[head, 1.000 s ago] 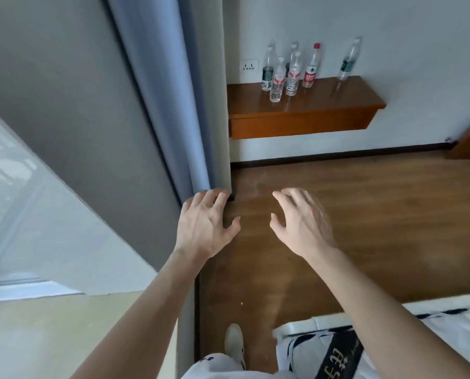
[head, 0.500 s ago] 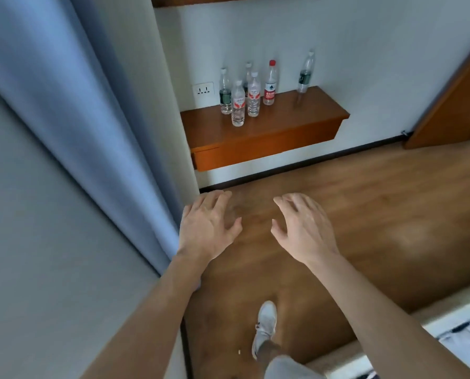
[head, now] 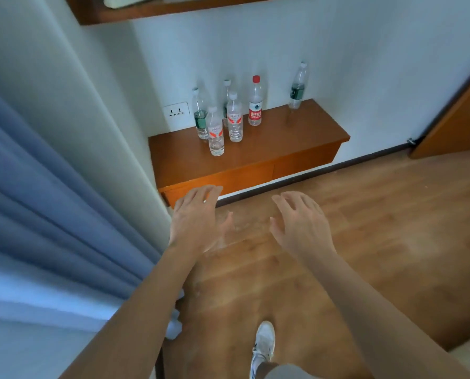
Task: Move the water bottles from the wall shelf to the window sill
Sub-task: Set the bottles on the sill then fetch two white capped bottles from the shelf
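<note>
Several clear plastic water bottles stand upright on a low wooden wall shelf (head: 296, 138). A red-labelled bottle (head: 215, 131) is nearest the shelf's front; behind it are a green-labelled bottle (head: 200, 113), another red-labelled one (head: 234, 117) and a red-capped bottle (head: 255, 101). One green-labelled bottle (head: 297, 86) stands apart at the right, against the wall. My left hand (head: 195, 220) and my right hand (head: 299, 222) hover over the floor in front of the shelf, fingers spread, both empty. The window sill is out of view.
A blue curtain (head: 50, 203) and a white wall corner (head: 113, 132) fill the left. A wall socket (head: 176, 110) sits by the bottles. A wooden door (head: 458, 116) is at the right, another wooden shelf (head: 146, 9) overhead. My white shoe (head: 264, 343) is on the wooden floor.
The view has swung away from the window and closer to the shelf, so the bottles look larger and nearer. Both hands stay outstretched and empty. A foot has stepped forward.
</note>
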Action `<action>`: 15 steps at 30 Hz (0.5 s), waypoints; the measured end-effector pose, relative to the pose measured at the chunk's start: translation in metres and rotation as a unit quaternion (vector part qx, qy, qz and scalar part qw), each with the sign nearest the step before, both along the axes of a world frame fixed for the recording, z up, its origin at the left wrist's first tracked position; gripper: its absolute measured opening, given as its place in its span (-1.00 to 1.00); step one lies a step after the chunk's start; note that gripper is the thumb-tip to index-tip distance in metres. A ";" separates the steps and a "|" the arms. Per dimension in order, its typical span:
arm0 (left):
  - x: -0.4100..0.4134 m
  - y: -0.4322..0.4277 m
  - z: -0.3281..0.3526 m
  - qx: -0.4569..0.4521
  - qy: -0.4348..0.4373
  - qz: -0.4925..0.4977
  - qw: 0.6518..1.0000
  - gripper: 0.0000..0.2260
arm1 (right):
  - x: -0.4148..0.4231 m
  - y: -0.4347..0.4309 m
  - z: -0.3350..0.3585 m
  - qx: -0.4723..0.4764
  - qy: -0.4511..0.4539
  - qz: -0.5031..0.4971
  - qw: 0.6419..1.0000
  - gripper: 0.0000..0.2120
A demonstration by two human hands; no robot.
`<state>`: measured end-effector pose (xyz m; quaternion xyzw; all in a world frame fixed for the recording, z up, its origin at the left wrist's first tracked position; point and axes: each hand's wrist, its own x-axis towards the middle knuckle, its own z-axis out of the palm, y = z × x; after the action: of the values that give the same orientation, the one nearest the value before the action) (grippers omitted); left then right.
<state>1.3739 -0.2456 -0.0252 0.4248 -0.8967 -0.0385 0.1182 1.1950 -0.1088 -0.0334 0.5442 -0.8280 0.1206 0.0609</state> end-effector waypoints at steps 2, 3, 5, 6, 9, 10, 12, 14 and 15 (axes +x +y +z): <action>-0.028 -0.023 0.000 0.000 -0.004 0.008 1.000 -0.47 | -0.030 -0.023 0.003 -0.004 0.002 0.004 1.000 -0.55; -0.041 -0.033 0.000 -0.004 -0.004 0.009 1.000 -0.48 | -0.044 -0.034 0.004 -0.006 0.002 0.010 1.000 -0.54; -0.062 -0.051 0.001 -0.006 0.003 0.010 1.000 -0.48 | -0.071 -0.056 0.004 -0.003 -0.001 0.022 1.000 -0.53; -0.071 -0.059 0.000 -0.006 0.005 0.011 1.000 -0.48 | -0.083 -0.067 0.004 0.001 -0.001 0.023 1.000 -0.53; -0.094 -0.080 0.000 -0.008 -0.005 0.021 1.000 -0.47 | -0.112 -0.097 0.001 0.003 0.002 0.025 1.000 -0.55; -0.100 -0.089 -0.001 -0.008 -0.007 0.025 1.000 -0.47 | -0.119 -0.106 0.000 0.000 0.004 0.028 1.000 -0.55; -0.110 -0.107 -0.003 -0.009 -0.012 0.032 0.999 -0.45 | -0.133 -0.126 -0.003 -0.008 0.003 0.036 0.999 -0.56; -0.117 -0.127 -0.006 -0.008 -0.012 0.045 0.999 -0.45 | -0.145 -0.147 -0.005 -0.008 0.000 0.042 0.999 -0.55; -0.120 -0.137 -0.008 -0.006 -0.009 0.051 0.999 -0.45 | -0.150 -0.158 -0.006 -0.004 -0.003 0.044 0.999 -0.55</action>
<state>1.2538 -0.3827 -0.0335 0.4694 -0.8753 -0.0229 0.1141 1.0452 -0.2672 -0.0398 0.5794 -0.8031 0.1280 0.0547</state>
